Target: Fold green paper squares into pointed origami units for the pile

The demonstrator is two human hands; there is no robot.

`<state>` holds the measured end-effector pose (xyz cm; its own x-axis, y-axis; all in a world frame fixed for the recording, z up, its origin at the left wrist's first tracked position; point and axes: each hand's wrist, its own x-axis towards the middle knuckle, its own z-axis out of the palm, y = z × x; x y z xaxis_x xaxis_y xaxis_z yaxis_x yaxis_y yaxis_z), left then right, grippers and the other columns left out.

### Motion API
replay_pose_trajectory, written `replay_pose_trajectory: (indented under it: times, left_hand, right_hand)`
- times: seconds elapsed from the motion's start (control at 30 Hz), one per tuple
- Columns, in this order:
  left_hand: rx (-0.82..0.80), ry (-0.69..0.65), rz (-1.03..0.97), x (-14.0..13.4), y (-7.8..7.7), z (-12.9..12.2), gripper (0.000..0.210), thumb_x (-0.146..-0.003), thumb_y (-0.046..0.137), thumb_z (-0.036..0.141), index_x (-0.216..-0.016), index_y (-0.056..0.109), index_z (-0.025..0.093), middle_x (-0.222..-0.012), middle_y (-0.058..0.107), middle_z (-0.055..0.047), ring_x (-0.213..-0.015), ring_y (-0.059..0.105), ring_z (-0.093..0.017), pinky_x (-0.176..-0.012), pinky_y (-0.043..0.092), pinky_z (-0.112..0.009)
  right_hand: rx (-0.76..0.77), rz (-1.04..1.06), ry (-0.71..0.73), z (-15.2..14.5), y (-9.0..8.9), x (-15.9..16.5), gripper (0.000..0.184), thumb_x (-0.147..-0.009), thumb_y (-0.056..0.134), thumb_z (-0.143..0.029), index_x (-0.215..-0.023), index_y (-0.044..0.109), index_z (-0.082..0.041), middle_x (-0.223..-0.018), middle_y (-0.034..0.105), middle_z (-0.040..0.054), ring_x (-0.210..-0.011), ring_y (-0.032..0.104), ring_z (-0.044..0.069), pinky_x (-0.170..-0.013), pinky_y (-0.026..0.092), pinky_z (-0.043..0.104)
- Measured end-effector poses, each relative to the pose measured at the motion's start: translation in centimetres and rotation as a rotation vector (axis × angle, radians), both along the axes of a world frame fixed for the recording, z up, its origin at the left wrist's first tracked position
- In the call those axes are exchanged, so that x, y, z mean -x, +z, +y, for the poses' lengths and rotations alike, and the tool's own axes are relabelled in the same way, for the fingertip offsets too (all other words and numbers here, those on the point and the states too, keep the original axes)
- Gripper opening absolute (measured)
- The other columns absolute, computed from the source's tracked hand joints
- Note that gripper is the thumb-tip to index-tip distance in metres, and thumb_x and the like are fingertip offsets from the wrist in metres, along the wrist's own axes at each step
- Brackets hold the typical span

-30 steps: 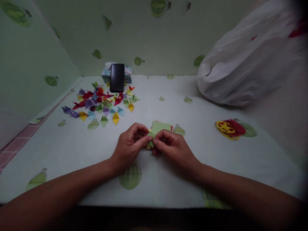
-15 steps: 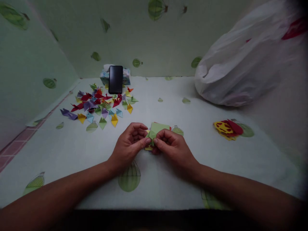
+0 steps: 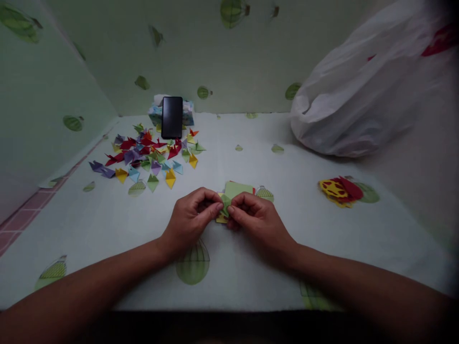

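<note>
A small green folded paper (image 3: 225,204) is pinched between my two hands over the middle of the table. My left hand (image 3: 195,212) grips its left side between thumb and fingers. On its right side, the thumb and fingertips of my right hand (image 3: 255,215) close on it. Right behind and under the folded piece lies a stack of coloured paper sheets (image 3: 240,188), with light green on top and bits of red and yellow at its edges. Its lower part is hidden by my hands.
A pile of small folded paper pieces (image 3: 152,157) in many colours spreads at the back left. A black phone (image 3: 172,117) leans on a tissue box (image 3: 188,114) behind them. Red and yellow cut-outs (image 3: 337,190) lie at right, below a large white plastic bag (image 3: 344,110).
The fingers of my left hand have curled in closer around the green folded paper. My right hand has stayed almost in place.
</note>
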<state>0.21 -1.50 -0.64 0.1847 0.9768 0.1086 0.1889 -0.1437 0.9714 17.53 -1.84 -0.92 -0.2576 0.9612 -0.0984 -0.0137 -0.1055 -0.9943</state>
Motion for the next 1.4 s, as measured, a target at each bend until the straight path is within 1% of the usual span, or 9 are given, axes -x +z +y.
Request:
replay_pose_trajectory:
  times: [0.13,0.33,0.57,0.73,0.83,1.0,1.13,1.27,1.4]
  left_hand:
    - [0.008,0.031,-0.002,-0.18,-0.19,-0.11,0.008,-0.083,0.067,0.023,-0.084,0.064,0.016,-0.077,0.065,0.0,-0.067,0.06,-0.012,-0.063,0.05,-0.023]
    - [0.029,0.048,0.002,-0.28,-0.11,-0.13,0.009,-0.081,0.069,0.023,-0.081,0.064,0.016,-0.074,0.064,0.0,-0.065,0.059,-0.012,-0.061,0.048,-0.023]
    - [0.016,0.054,0.002,-0.29,0.02,-0.15,0.01,-0.08,0.07,0.021,-0.078,0.062,0.016,-0.071,0.062,0.001,-0.065,0.058,-0.011,-0.061,0.048,-0.022]
    - [0.01,0.066,-0.048,-0.43,-0.11,-0.3,0.014,-0.079,0.071,0.021,-0.08,0.058,0.018,-0.072,0.06,0.002,-0.063,0.057,-0.01,-0.059,0.048,-0.022]
    - [0.02,0.069,-0.104,-0.55,-0.18,-0.37,0.016,-0.078,0.072,0.02,-0.083,0.056,0.018,-0.076,0.059,0.003,-0.065,0.058,-0.009,-0.06,0.049,-0.021]
    - [0.13,0.062,-0.276,-0.61,-0.04,-0.17,0.026,-0.073,0.076,0.018,-0.091,0.058,0.018,-0.083,0.062,0.002,-0.072,0.062,-0.009,-0.066,0.053,-0.02]
    - [0.27,0.027,-0.323,-0.36,-0.03,0.06,0.027,-0.071,0.079,0.022,-0.092,0.062,0.016,-0.081,0.065,0.001,-0.07,0.063,-0.01,-0.067,0.054,-0.022]
    - [0.363,-0.037,-0.326,-0.2,-0.19,0.1,0.018,-0.076,0.076,0.027,-0.084,0.065,0.015,-0.074,0.067,0.0,-0.066,0.064,-0.011,-0.068,0.053,-0.024]
    - [0.362,-0.036,-0.321,-0.18,-0.12,0.16,0.016,-0.081,0.071,0.029,-0.084,0.066,0.015,-0.071,0.067,0.001,-0.065,0.064,-0.009,-0.067,0.052,-0.022]
  right_hand:
    - [0.027,0.022,0.006,0.03,-0.04,0.05,0.017,-0.079,0.067,-0.031,-0.071,0.058,-0.019,-0.059,0.061,-0.0021,-0.056,0.056,0.012,-0.057,0.045,0.027]
    - [0.025,0.031,0.017,0.08,-0.11,0.09,0.018,-0.079,0.067,-0.032,-0.072,0.058,-0.018,-0.059,0.061,-0.0021,-0.055,0.055,0.012,-0.057,0.044,0.026]
    - [0.019,-0.02,0.026,0.11,0.19,0.13,0.019,-0.079,0.067,-0.031,-0.069,0.056,-0.019,-0.06,0.061,-0.002,-0.055,0.055,0.012,-0.056,0.044,0.026]
    - [-0.009,-0.041,0.052,0.13,0.19,0.13,0.019,-0.079,0.068,-0.031,-0.07,0.057,-0.019,-0.062,0.06,-0.0018,-0.057,0.055,0.012,-0.057,0.044,0.026]
    - [0.006,-0.031,0.046,0.11,0.13,0.18,0.019,-0.077,0.069,-0.031,-0.07,0.056,-0.019,-0.062,0.059,-0.0026,-0.057,0.055,0.012,-0.056,0.044,0.026]
    - [0.072,0.03,0.024,0.1,0.13,0.16,0.021,-0.077,0.07,-0.032,-0.071,0.054,-0.019,-0.06,0.059,-0.0032,-0.056,0.055,0.011,-0.057,0.045,0.026]
    - [0.098,0.046,0.027,0.21,0.16,0.08,0.022,-0.077,0.07,-0.032,-0.071,0.054,-0.019,-0.06,0.06,-0.003,-0.057,0.056,0.011,-0.059,0.045,0.026]
    - [0.084,0.056,0.027,0.29,0.14,0.06,0.022,-0.077,0.07,-0.031,-0.07,0.053,-0.019,-0.06,0.06,-0.0032,-0.057,0.055,0.011,-0.058,0.043,0.026]
    - [0.089,0.054,0.038,0.34,0.02,0.03,0.02,-0.078,0.069,-0.029,-0.071,0.053,-0.019,-0.059,0.058,-0.0039,-0.056,0.053,0.01,-0.058,0.042,0.026]
